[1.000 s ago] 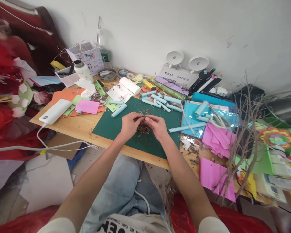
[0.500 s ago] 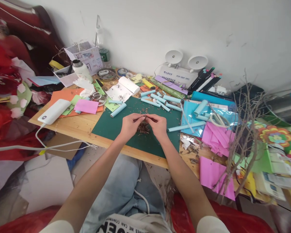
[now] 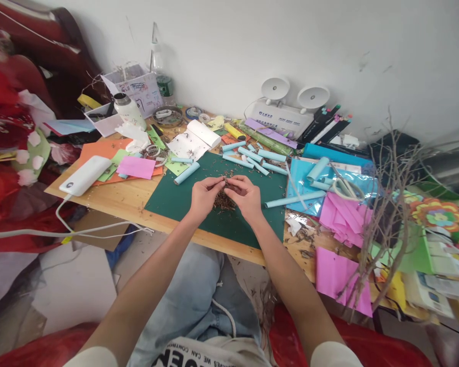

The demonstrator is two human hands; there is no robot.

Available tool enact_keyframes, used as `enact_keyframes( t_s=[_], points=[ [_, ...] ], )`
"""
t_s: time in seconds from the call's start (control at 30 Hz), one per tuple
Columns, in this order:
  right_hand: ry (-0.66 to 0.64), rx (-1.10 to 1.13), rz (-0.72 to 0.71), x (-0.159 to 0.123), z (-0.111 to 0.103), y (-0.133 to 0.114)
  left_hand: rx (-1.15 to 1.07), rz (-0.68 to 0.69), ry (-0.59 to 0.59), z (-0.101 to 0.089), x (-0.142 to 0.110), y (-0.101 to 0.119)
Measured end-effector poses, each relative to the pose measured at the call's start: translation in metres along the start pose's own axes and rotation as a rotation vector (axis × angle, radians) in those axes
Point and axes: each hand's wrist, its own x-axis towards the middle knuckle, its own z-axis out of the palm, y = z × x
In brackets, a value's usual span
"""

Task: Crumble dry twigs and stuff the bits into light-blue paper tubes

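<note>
Over the dark green mat, my left hand and my right hand meet fingertip to fingertip. Both are closed in a pinch on small dark brown dried plant bits, too small to make out further. Just beneath the fingers lies a pile of brown crumbled plant bits, partly covered by the hands. Loose crumbs are scattered over the mat's far part. Several light blue paper tubes lie beyond my hands, one more to the left.
Pink paper, scissors and bare branches crowd the right side. At left lie a white power bank with a cable and a pink sheet. A white bottle and a white twin-lamp device stand behind.
My fingertips have shifted slightly left, and my right thumb has dropped away from the fingers meeting above it. More of the brown pile shows between my hands.
</note>
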Motion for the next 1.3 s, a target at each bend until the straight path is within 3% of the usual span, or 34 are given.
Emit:
enact_keyframes(
  t_s=[0.2,0.5,0.7,0.97,1.3],
  points=[
    [0.047,-0.269,-0.032,-0.003,-0.001,-0.006,-0.066,-0.015,-0.020,0.002,-0.002,0.000],
    [0.068,-0.293,-0.011,-0.004,-0.003,-0.011,0.078,-0.028,-0.171,-0.006,0.001,0.003],
    [0.110,-0.407,-0.101,-0.005,-0.004,-0.014,0.014,-0.092,-0.124,-0.006,0.005,0.006],
    [0.063,-0.221,-0.018,0.000,-0.004,-0.006,-0.116,-0.125,-0.102,-0.007,0.004,0.003],
    [0.033,-0.242,-0.158,-0.004,-0.002,-0.005,-0.144,-0.159,-0.118,-0.006,0.004,0.009]
  ],
)
